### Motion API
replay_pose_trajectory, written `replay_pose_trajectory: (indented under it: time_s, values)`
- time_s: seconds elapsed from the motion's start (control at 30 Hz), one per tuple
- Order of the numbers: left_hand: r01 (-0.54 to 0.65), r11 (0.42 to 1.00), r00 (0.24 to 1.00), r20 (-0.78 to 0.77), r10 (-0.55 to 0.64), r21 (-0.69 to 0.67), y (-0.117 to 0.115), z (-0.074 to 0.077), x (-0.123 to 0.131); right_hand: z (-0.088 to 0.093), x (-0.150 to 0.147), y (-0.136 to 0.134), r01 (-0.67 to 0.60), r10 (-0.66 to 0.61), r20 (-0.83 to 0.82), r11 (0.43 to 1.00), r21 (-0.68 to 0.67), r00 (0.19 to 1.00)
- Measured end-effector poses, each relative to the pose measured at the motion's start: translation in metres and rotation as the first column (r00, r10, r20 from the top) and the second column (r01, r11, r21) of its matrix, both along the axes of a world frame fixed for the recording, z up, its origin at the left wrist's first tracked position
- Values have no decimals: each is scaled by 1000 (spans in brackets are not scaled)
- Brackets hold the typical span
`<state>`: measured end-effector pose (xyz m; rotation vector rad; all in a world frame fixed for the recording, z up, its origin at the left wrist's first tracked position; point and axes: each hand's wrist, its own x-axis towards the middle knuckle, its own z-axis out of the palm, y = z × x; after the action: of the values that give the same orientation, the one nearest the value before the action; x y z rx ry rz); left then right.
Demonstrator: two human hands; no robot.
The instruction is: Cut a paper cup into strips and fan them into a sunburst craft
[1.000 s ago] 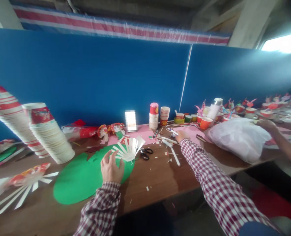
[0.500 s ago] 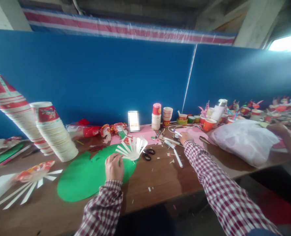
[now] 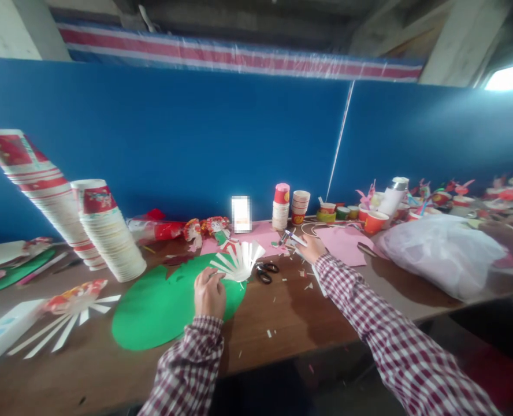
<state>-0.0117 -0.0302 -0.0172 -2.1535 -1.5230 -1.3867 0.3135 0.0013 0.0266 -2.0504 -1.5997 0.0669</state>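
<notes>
My left hand (image 3: 210,293) is closed, its fingers pinching the edge of a paper cup cut into spread white strips (image 3: 242,266). The cut cup fans out over the right end of a large green paper sheet (image 3: 152,315). Black-handled scissors (image 3: 266,273) lie on the table just right of the strips, touching or close to them. Farther right, my right hand (image 3: 312,249) is closed around a slim white pen (image 3: 296,237) with a dark end pointing left. Its fingertips are partly hidden from this angle.
Tall stacks of paper cups (image 3: 109,237) lean at the left, near another strip-cut cup (image 3: 77,303). Pink paper (image 3: 343,245), small cup stacks (image 3: 281,208) and paper scraps lie behind. A white plastic bag (image 3: 442,254) and another person's arm (image 3: 510,245) are at right.
My right hand has lifted the white pen and come left with it toward the cut cup. My left hand keeps its hold on the cup. The view has shifted slightly left.
</notes>
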Motion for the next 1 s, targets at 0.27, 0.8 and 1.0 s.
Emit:
replay_pose_trajectory:
  time_s: [0.27, 0.8, 1.0]
  values:
    - [10, 1000, 999, -53, -9, 17, -8, 8, 0, 0, 2, 9, 33, -33, 27, 999, -3, 999]
    - [-35, 998, 999, -30, 37, 53, -22, 15, 1, 40, -118, 80, -350, 365, 89, 925, -148, 927]
    - [19, 996, 1000, 6, -20, 83, -27, 18, 0, 38, -143, 108, -425, 461, 105, 869, -253, 881]
